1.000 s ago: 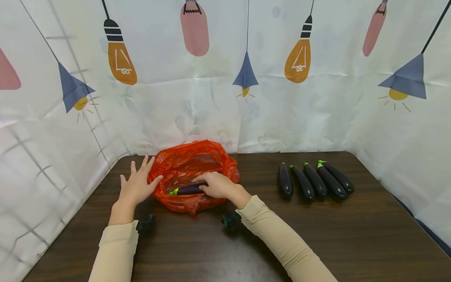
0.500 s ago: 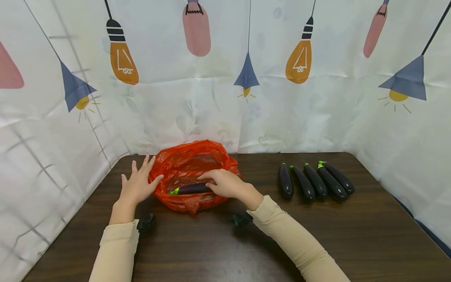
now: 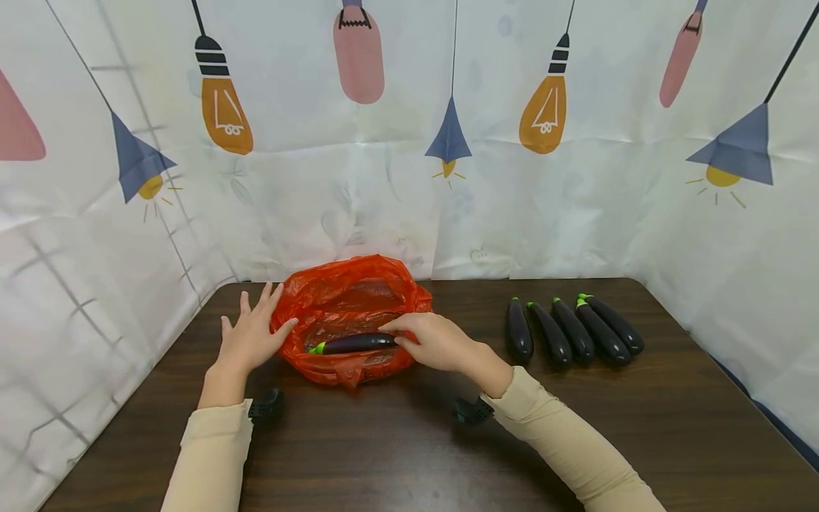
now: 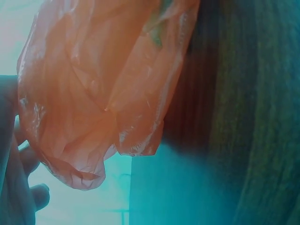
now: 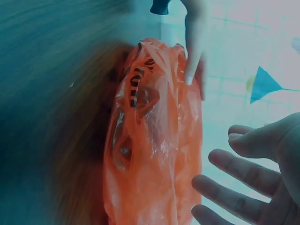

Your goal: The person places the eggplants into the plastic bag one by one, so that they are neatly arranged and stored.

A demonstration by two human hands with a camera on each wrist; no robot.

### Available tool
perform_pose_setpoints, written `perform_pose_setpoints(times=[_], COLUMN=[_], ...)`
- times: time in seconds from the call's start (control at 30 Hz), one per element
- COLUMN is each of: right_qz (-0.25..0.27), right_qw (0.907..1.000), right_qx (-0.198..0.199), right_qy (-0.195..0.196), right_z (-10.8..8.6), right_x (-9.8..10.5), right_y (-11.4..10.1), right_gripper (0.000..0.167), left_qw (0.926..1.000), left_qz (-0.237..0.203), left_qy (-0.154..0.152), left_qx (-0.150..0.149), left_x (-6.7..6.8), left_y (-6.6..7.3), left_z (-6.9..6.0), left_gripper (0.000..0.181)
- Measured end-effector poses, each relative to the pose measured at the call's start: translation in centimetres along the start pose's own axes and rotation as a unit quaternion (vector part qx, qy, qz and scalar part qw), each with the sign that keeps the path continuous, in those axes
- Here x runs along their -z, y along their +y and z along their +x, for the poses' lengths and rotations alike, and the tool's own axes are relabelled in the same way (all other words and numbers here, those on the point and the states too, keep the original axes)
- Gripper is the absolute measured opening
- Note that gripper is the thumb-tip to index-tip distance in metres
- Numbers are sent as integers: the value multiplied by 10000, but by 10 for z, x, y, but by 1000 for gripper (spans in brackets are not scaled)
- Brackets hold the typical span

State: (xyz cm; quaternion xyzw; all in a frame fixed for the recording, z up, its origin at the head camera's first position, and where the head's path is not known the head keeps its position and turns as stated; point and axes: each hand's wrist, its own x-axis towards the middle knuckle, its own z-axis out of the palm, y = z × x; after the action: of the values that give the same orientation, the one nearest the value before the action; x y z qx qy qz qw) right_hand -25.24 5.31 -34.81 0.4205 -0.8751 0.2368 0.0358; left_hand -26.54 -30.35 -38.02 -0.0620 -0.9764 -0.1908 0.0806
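Observation:
A red plastic bag [image 3: 348,366] lies on the table with its mouth spread wide. Inside it, near the front rim, an eggplant [image 3: 358,343] rests with its green stem end pointing left. My left hand [image 3: 246,345] touches the left side of the bag, fingers spread. Over the bag's right rim, my right hand [image 3: 441,345] hovers just beyond the eggplant's blunt end. The right wrist view shows its fingers [image 5: 243,180] extended and apart, holding nothing. Through the film in the left wrist view, the bag [image 4: 98,84] shows a faint green patch.
Several more eggplants [image 3: 572,331] lie side by side toward the right rear of the dark wooden table [image 3: 384,455]. A white curtain [image 3: 397,199] printed with lamps hangs behind the table's back edge and along its sides.
My right hand has let go of the eggplant and moved right, out toward the bag's rim. More of the eggplant now shows. The left hand stays at the bag's left side.

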Motion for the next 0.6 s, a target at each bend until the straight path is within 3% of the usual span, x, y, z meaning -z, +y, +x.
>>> perform_pose_setpoints(times=[0.37, 0.6], right_qz=[-11, -194], right_qw=[9986, 9982], right_qx=[148, -86], right_qy=[509, 554], right_z=[-33, -58], right_x=[8, 18], right_y=[12, 21], right_gripper=[30, 29], left_qw=[10000, 10000], left_qz=[-44, 30], left_qy=[32, 32], left_qx=[-39, -13], left_x=[6, 3], left_y=[-1, 1], left_z=[-1, -2], left_gripper=[83, 82])
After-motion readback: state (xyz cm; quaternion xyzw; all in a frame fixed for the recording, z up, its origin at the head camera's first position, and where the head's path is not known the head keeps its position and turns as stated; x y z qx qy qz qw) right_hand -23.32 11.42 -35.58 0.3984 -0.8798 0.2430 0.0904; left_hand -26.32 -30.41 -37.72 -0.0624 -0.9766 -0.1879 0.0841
